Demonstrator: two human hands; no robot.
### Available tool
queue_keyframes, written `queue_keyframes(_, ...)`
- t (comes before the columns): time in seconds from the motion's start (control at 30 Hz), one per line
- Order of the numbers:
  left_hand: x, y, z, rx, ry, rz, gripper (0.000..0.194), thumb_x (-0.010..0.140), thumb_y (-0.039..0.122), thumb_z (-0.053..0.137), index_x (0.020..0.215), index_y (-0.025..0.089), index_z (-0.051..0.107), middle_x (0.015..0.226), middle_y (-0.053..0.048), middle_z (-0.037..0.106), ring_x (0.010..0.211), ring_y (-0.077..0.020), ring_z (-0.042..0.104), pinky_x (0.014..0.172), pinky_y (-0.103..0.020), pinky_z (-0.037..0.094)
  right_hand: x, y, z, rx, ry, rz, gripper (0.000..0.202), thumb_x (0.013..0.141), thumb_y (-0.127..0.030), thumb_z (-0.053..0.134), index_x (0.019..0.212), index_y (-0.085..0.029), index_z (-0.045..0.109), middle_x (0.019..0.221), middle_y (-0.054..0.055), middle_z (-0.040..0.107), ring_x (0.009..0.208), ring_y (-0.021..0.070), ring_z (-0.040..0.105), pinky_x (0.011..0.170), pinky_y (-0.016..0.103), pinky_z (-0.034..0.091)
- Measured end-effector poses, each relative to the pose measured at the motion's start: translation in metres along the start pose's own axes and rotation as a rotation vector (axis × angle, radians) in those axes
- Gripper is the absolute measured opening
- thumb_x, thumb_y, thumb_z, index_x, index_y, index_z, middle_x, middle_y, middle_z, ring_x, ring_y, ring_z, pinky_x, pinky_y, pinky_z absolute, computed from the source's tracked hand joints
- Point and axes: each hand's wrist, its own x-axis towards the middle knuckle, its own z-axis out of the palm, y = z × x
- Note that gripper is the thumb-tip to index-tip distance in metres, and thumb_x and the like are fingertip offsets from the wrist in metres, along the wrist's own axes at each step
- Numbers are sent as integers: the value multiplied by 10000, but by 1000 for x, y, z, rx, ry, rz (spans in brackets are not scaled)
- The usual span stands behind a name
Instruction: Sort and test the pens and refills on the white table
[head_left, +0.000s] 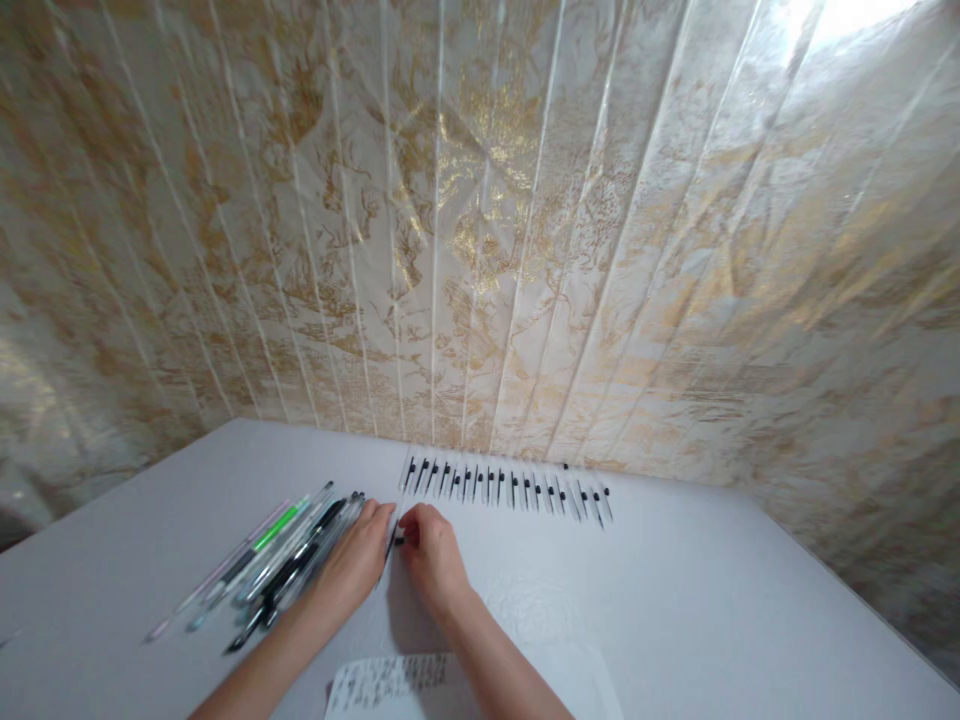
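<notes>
A pleated, shiny fabric (pixel 480 220) with a gold pattern rises behind the white table (pixel 675 610), filling most of the view. On the near part of the table lies a white paper (pixel 390 682) with lines of dark handwriting, partly covered by the right forearm. To the left, a loose pile of pens (pixel 281 560) lies slanted, several clear or black and one with a bright green section; the left hand and forearm cover its right side. Near the far edge, a row of pens (pixel 490 485) runs from the middle toward the right, the pieces side by side, clear with black parts, the ones at the right end spaced less evenly. The left hand (pixel 366 545) and the right hand (pixel 431 550) come close together between the pile and the near side of the row. Between them a slim dark pen (pixel 390 545) lies at a slant, right beside the left fingers and just left of the right fingertips. The left fingers are bent down over its side, but blur and overlap hide whether they grip it; the right fingers are curled inward, and whether they pinch anything cannot be told. A small black piece (pixel 399 541) sits just beneath the right fingertips, and another black bit (pixel 565 466) lies beyond the row.
</notes>
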Motion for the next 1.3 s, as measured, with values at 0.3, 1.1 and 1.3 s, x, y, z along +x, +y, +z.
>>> queue_keyframes(0.3, -1, -1, 2, 19, -9, -4, 403, 843, -18, 312, 1174, 109, 502, 1115, -136, 573, 1047, -193, 581, 908, -305, 417, -11, -4, -4, -72, -41, 12, 379, 630, 54, 468, 869, -179, 648, 731, 23, 652, 710, 165, 586, 669, 238, 420)
queue_keyframes(1.1, -18, 7, -41, 430, 136, -82, 195, 817, 160, 482, 904, 103, 647, 1027, -152, 578, 1007, -307, 499, 826, -391, 389, -72, 11, -92, -143, -36, 1, 287, 705, -45, 495, 929, -202, 583, 941, 48, 639, 846, 196, 588, 772, 301, 454)
queue_keyframes(1.3, -22, 8, -35, 499, 182, -70, 264, 824, 109, 428, 986, 79, 634, 1046, -164, 580, 1015, -318, 504, 836, -400, 376, -128, 66, -120, -314, -22, -258, 302, 716, -107, 530, 1004, -194, 547, 1038, 86, 578, 930, 240, 525, 813, 364, 441)
